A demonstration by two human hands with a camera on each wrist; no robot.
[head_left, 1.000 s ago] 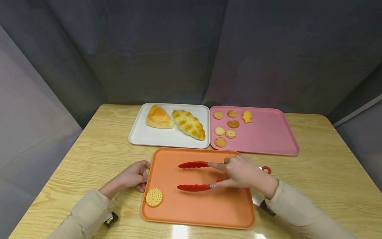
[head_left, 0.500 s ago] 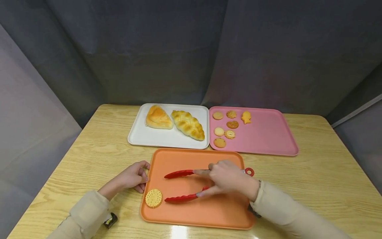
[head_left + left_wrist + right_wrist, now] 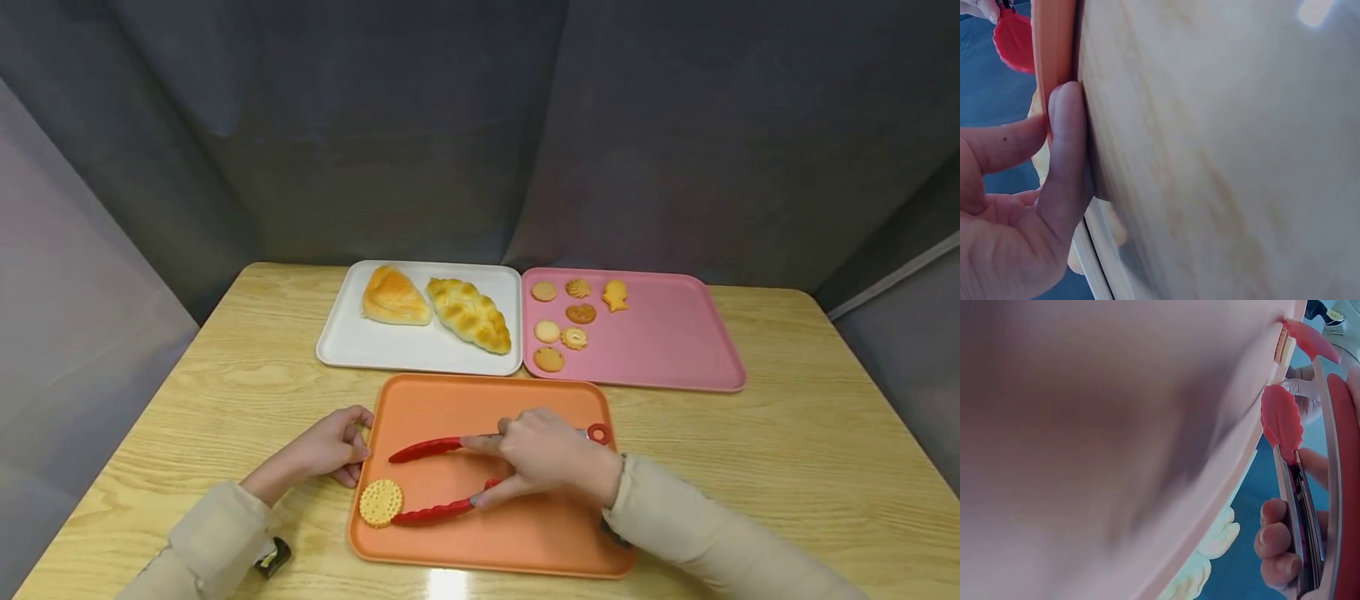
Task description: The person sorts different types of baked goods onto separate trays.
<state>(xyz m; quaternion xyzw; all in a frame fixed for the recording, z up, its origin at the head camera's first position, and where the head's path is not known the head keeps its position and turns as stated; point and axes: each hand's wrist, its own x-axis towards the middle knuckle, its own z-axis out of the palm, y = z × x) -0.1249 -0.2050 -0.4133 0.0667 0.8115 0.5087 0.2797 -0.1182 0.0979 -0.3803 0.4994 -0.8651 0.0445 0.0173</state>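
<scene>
My left hand [image 3: 330, 446] grips the left rim of an orange tray [image 3: 495, 537]; the left wrist view shows thumb and finger at that rim [image 3: 1054, 44]. Red-tipped kitchen tongs [image 3: 426, 451] are in my right hand [image 3: 543, 454], their arms spread wide above the tray. A round yellow biscuit [image 3: 381, 502] dotted with holes lies in the tray's near left corner. The nearer red tip meets or overlaps the biscuit's right edge, while the other tip is farther back, apart from it. In the right wrist view my fingers curl round the tongs [image 3: 1282, 415].
Behind the orange tray stands a white tray [image 3: 345, 350] with a triangular bread [image 3: 395, 297] and a braided bread [image 3: 471, 317]. To its right, a pink tray [image 3: 660, 333] bears several small biscuits on its left part. A dark curtain [image 3: 390, 133] hangs behind the table.
My right hand has carried the spread tongs left and toward the near side, up to the biscuit. The left hand keeps its grip on the tray rim.
</scene>
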